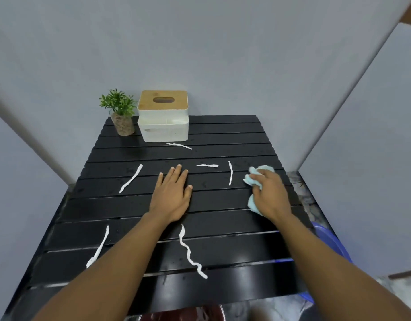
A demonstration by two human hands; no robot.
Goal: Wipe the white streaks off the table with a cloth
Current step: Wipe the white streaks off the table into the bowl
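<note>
Gripping a bunched light-blue cloth (pixel 257 176), the right hand (pixel 270 193) sits on the bench (pixel 223 135) near its right edge, fingers curled round the wad, cloth down on the slats. The left hand (pixel 173 193) lies flat mid-bench, fingers straight & close together, holding nothing; prob. bracing.

Marks, six in all, none smeared: an upright streak (pixel 230 173) just left of the cloth, a short level streak (pixel 207 165) beyond it, a far streak (pixel 179 145) in front of the tissue box (pixel 163 117), a slanted streak (pixel 131 179) left of the flat hand, a near-left streak (pixel 99 247) partly under the left forearm, & a wavy streak (pixel 189 251) btw. the two forearms. A small potted plant (pixel 120 112) stands beside the box.

Step in hand, as I judge it: the very start, cloth gripped & set down, wiping not yet begun. The next move calls for sliding the cloth left over the upright streak w/ firm downward pressure, along the slats so paste isn't pushed into the gaps. The left hand needs to shift once the cloth gets near it.
</note>
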